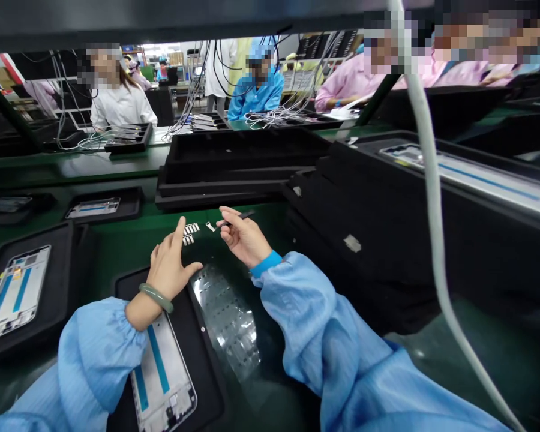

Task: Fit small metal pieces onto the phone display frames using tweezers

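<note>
**Right hand pinching tweezers beside tiny metal brackets**

The right hand is pinching slim black tweezers in a narrow grip between thumb and fingers. Their long axis is running almost level, with the tips pointing toward the left hand. A small silver bracket is sitting at the tips, though the view is too small to tell whether it is clamped or just beside them. The left hand is open and holding nothing, with its index finger raising upward and a green bangle circling the wrist. It is nearest to 2 small clusters of metal brackets, which are lying just beyond the far edge of the black tray. These thin stamped parts are looking light, stiff and slippery, and easy to bend, so edge-on tweezer contact seems safest. A phone frame is lying in the tray, and a clear plastic sheet is lying just right of it.
</note>
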{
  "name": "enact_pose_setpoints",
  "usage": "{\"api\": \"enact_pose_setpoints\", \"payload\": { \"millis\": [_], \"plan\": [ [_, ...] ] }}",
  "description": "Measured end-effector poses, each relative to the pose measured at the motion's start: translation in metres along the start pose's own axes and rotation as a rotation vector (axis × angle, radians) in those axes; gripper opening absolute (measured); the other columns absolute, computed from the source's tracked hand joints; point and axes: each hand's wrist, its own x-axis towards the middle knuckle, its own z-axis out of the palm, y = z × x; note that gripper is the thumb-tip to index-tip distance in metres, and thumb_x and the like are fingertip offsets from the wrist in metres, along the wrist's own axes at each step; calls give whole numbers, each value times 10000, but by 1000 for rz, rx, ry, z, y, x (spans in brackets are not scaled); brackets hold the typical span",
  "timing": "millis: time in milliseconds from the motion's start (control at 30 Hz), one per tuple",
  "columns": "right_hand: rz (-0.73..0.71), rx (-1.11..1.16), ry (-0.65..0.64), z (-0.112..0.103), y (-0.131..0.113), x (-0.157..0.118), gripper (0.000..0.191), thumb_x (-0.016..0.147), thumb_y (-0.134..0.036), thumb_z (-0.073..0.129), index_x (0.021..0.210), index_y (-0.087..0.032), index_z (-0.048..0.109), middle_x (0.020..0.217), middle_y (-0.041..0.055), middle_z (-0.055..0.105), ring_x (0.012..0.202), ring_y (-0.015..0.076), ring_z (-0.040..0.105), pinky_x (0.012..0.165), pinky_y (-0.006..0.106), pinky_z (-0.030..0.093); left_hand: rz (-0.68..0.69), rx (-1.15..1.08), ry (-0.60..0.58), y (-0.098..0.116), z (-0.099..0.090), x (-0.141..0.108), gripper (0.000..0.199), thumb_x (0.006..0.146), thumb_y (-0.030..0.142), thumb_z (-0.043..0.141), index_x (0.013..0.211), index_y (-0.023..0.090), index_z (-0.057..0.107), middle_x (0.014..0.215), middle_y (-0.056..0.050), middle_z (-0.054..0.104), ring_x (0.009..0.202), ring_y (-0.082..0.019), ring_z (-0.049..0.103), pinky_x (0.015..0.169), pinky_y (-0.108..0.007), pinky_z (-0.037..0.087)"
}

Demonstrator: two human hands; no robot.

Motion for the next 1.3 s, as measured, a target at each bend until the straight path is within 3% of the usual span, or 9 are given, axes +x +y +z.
{"api": "enact_pose_setpoints", "payload": {
  "millis": [133,267,433,567,733,900,1000,1167,1300],
  "plan": [
    [-77,-5,-87,17,8,-13,165,816,-165,559,981,-153,561,636,-3,669,486,53,609,480,133,539,-17,-192,10,3,-21,-9,623,707,424,633,1262,213,442,1313,-132,458,1250,-299,376,1010,-491,303],
    [-132,-68,-211,40,25,-30,274,739,-264,661,978,-169,566,688,-8,674,511,71,632,495,154,545,-41,-429,-43,11,-48,-23,341,835,443,453,1006,174,576,954,-64,658,902,-178,617,827,-325,478],
    [-194,-239,-327,63,44,-44,319,708,-314,682,971,-166,577,699,-14,656,524,85,638,521,194,548,-153,-526,18,3,-66,-44,261,820,411,488,793,164,566,753,-15,621,712,-133,599,694,-264,482],
    [-382,-508,-448,70,52,-49,256,723,-309,666,929,-168,612,677,-16,625,579,108,648,579,229,545,-221,-512,-2,-12,-73,-57,232,797,397,525,753,172,557,677,13,578,654,-120,560,627,-240,443],
    [-565,-713,-529,75,64,-47,213,752,-304,641,928,-185,637,857,38,651,706,130,655,673,262,544,-266,-489,-11,-27,-78,-65,227,796,394,513,726,180,537,660,24,547,648,-116,521,614,-237,405],
    [-450,-716,-597,80,72,-42,242,762,-328,627,951,-176,617,760,16,646,653,132,659,661,278,549,-308,-491,-73,-36,-77,-67,216,780,387,519,714,182,538,625,32,533,597,-107,490,570,-230,386],
    [-294,-677,-600,80,73,-43,267,759,-347,628,955,-167,603,669,-2,633,613,137,660,622,277,554,-325,-514,-151,-38,-78,-70,248,770,399,517,657,179,532,582,27,539,549,-108,498,540,-231,395],
    [-17,-464,-561,77,75,-43,341,697,-352,686,942,-145,571,697,-7,630,571,124,658,554,247,561,-328,-549,-206,-38,-81,-74,254,764,397,519,639,179,548,582,13,573,537,-113,525,531,-231,422],
    [-82,-411,-450,78,72,-41,294,690,-328,693,899,-157,579,703,-15,625,575,110,656,544,229,569,-337,-552,-136,-37,-80,-74,236,767,399,529,671,184,545,595,19,565,557,-110,528,542,-226,430]
  ]
}}
